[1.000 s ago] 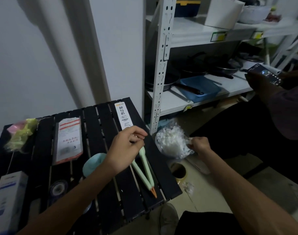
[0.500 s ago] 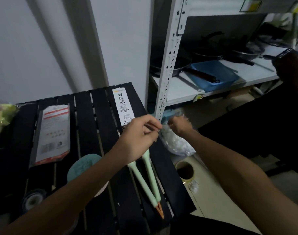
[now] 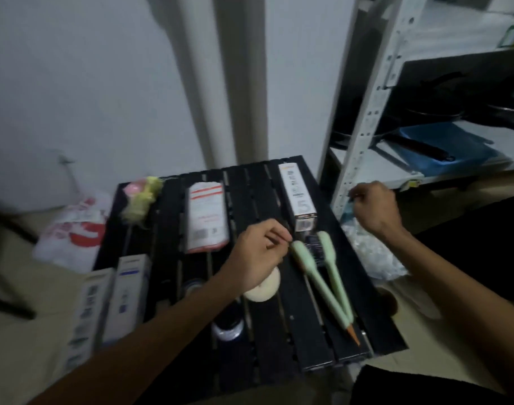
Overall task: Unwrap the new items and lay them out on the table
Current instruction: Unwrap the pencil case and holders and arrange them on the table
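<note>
Two green pens (image 3: 334, 282) lie on the desk (image 3: 317, 343) near its right edge, tips crossing toward the front right corner. Left hand (image 3: 258, 255): narrow pinch grip on the far end of one pen. Right hand (image 3: 372, 209): curled, off the right edge above a clear plastic bag (image 3: 372, 255); grip contents blurred, cannot tell.

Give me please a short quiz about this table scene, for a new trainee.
1. True or false: both green tools lie on the black table.
2. Which digit is printed on the long white box? A) 2 B) 5 C) 9
3. Which hand is beside the table, over the clear plastic bag?
Key: 1 true; 2 B; 3 the right hand.
</note>
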Demonstrator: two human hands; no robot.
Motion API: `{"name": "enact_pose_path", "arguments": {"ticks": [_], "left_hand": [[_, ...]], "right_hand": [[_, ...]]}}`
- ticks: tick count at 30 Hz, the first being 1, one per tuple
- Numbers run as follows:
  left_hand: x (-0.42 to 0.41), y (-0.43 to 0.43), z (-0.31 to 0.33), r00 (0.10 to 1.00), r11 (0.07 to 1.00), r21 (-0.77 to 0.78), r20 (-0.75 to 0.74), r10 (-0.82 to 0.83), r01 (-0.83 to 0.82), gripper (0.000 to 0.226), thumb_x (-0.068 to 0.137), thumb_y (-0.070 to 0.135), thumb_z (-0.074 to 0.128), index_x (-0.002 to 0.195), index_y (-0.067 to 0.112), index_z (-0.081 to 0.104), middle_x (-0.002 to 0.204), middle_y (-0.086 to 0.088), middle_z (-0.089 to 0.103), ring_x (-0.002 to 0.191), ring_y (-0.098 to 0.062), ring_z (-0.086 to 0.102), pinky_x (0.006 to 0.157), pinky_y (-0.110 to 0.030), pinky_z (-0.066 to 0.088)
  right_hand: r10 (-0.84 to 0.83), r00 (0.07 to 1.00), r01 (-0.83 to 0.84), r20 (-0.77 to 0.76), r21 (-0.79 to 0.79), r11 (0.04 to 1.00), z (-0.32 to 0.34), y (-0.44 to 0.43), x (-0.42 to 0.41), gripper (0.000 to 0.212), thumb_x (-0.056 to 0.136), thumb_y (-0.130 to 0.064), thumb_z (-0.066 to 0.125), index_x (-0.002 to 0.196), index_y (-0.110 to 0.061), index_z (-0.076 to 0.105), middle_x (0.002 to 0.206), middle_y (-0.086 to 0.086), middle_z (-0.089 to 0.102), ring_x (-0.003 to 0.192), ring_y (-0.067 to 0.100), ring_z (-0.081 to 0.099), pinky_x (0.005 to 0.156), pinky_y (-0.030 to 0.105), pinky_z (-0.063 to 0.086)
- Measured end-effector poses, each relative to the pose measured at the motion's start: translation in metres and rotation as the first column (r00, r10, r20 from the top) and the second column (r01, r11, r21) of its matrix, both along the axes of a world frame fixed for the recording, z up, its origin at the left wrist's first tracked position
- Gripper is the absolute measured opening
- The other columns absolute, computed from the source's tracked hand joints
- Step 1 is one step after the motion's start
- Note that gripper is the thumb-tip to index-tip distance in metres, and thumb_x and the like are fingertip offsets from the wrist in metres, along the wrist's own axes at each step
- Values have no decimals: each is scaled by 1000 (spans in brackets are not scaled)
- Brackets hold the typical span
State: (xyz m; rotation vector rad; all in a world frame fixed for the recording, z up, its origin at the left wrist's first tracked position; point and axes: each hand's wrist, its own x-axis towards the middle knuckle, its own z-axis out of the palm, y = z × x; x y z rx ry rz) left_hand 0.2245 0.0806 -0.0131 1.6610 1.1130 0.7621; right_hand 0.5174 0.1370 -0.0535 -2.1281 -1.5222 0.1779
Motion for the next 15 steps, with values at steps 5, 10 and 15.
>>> {"name": "enact_pose_path", "arguments": {"ticks": [5,10,15], "left_hand": [[-73,-2,4,972,969,140,-90,216,-203,19,83,-5,61,81,12,69,65,5,65,59,-4,59,64,-20,48],[-149,53,9,839,842,335,-208,503,-422,17,82,0,71,90,12,61,89,-5,65,85,-24,66,81,-39,57],[-227,118,3,571,793,318,-562,599,-519,57,86,33,79,134,19,51,141,-17,44,121,-44,54,103,-50,46]], "right_hand": [[106,994,-106,6,140,985,57,-17,-106,17,88,-9,61,97,-11,75,105,19,63,100,37,63,89,43,55],[351,936,-351,7,82,933,67,-11,-222,16,90,-16,62,102,-12,71,107,12,58,106,33,59,90,42,55],[452,892,-452,-7,-46,891,58,0,-309,25,93,-21,58,111,-8,70,122,16,60,114,37,60,89,44,56]]}}
